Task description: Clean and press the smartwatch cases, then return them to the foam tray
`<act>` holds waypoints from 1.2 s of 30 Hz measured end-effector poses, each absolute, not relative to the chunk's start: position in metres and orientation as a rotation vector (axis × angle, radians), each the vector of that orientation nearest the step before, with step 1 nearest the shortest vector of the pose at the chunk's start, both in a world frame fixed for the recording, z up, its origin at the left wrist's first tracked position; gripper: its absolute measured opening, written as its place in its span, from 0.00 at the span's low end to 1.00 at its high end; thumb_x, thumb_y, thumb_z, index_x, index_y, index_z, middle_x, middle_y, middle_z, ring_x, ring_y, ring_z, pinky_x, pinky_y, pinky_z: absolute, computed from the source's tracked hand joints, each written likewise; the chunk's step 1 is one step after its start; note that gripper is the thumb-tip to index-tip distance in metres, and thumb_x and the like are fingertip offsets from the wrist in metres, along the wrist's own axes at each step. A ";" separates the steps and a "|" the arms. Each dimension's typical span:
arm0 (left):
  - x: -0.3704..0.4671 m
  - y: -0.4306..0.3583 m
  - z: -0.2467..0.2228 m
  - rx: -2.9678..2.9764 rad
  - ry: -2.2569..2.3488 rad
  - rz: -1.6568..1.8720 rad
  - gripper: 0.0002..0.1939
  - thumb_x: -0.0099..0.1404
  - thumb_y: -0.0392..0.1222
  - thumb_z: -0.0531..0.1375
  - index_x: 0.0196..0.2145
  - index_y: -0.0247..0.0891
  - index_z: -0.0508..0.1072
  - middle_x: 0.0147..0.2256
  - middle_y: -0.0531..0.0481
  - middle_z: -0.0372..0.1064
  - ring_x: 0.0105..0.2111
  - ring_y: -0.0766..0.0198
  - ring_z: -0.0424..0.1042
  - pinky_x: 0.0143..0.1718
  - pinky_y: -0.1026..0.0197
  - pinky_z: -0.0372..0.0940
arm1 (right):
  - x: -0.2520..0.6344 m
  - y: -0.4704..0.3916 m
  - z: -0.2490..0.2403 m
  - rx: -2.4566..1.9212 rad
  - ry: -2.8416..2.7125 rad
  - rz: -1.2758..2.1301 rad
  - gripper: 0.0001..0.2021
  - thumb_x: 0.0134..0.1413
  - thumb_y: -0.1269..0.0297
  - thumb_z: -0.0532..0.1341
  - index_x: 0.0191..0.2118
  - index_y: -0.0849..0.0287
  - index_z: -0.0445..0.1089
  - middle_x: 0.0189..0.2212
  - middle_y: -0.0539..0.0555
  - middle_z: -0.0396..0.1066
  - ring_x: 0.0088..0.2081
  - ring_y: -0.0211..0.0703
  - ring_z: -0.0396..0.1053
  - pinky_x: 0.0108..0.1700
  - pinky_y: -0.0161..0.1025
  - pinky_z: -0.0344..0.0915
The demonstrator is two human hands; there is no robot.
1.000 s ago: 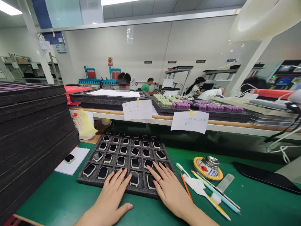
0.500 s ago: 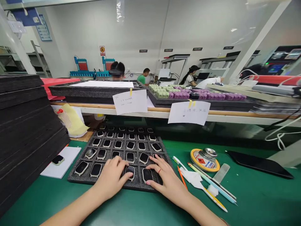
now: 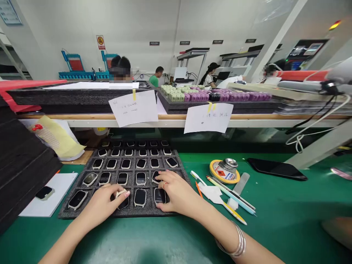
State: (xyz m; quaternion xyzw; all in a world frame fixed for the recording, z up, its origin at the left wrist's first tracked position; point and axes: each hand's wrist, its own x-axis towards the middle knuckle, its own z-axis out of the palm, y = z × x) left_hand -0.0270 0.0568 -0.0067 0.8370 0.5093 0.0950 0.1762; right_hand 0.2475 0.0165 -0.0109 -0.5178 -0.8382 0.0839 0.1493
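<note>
A black foam tray (image 3: 129, 212) holds rows of watch cases with dark screens, each in its own compartment. My left hand (image 3: 108, 201) is over the front row, thumb and fingers closed on the edge of a watch case (image 3: 123, 204) that sits tilted in its compartment. Beside it a watch case (image 3: 140, 197) lies untouched. My right hand (image 3: 176, 190) reaches over the tray's right side, its thumb and fingers around a front-row watch case (image 3: 160, 196). A single watch (image 3: 44, 193) rests on a white pad (image 3: 59, 187) left of the tray.
Stacked black foam (image 3: 24, 176) stands at the left. Right of the tray lie a yellow-rimmed tin (image 3: 224, 172), pens, a brush (image 3: 233, 212) and a black slab (image 3: 276, 168). A shelf edge (image 3: 170, 123) with trays crosses behind. People sit farther back.
The view has swung right. My left hand has moved one compartment left along the front row and closed on a watch case. My right hand has drawn its fingers in around the front-row case.
</note>
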 end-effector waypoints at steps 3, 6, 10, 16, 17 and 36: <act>-0.027 0.055 -0.003 2.309 1.398 0.307 0.23 0.70 0.61 0.51 0.34 0.42 0.76 0.33 0.52 0.75 0.34 0.57 0.72 0.37 0.59 0.64 | 0.254 0.021 -0.004 -1.424 -2.419 0.217 0.21 0.42 0.53 0.74 0.40 0.63 0.78 0.52 0.60 0.74 0.61 0.58 0.64 0.68 0.54 0.51; -0.019 0.052 -0.002 2.257 1.380 0.461 0.20 0.72 0.57 0.50 0.38 0.42 0.75 0.33 0.53 0.75 0.31 0.60 0.71 0.35 0.60 0.64 | 0.268 0.021 0.016 -1.423 -2.414 0.171 0.21 0.43 0.53 0.73 0.42 0.61 0.78 0.53 0.57 0.74 0.62 0.54 0.62 0.69 0.51 0.48; 0.000 0.048 -0.009 2.344 1.258 0.444 0.16 0.73 0.52 0.51 0.41 0.43 0.75 0.35 0.53 0.75 0.33 0.61 0.72 0.36 0.61 0.66 | 0.288 0.011 0.042 -1.565 -2.415 0.146 0.19 0.42 0.57 0.74 0.38 0.65 0.78 0.54 0.63 0.71 0.62 0.61 0.61 0.68 0.55 0.49; 0.026 0.049 -0.015 2.559 1.150 0.405 0.18 0.75 0.45 0.48 0.45 0.35 0.75 0.43 0.42 0.72 0.44 0.51 0.71 0.50 0.47 0.64 | 0.295 -0.004 0.048 -1.824 -2.491 0.315 0.15 0.39 0.69 0.73 0.38 0.63 0.80 0.56 0.67 0.68 0.57 0.65 0.67 0.59 0.54 0.64; 0.028 0.050 -0.014 2.602 1.124 0.387 0.18 0.74 0.45 0.48 0.43 0.34 0.75 0.41 0.41 0.72 0.43 0.49 0.71 0.50 0.45 0.64 | 0.294 -0.005 0.047 -1.848 -2.505 0.354 0.17 0.40 0.71 0.72 0.42 0.61 0.80 0.57 0.66 0.68 0.57 0.64 0.67 0.58 0.53 0.65; 0.011 0.048 -0.007 2.293 0.956 0.330 0.11 0.66 0.48 0.63 0.44 0.41 0.73 0.43 0.49 0.72 0.46 0.54 0.67 0.52 0.49 0.60 | 0.284 0.007 0.028 -2.080 -2.521 0.424 0.31 0.37 0.86 0.59 0.50 0.60 0.77 0.57 0.65 0.68 0.56 0.62 0.69 0.53 0.48 0.69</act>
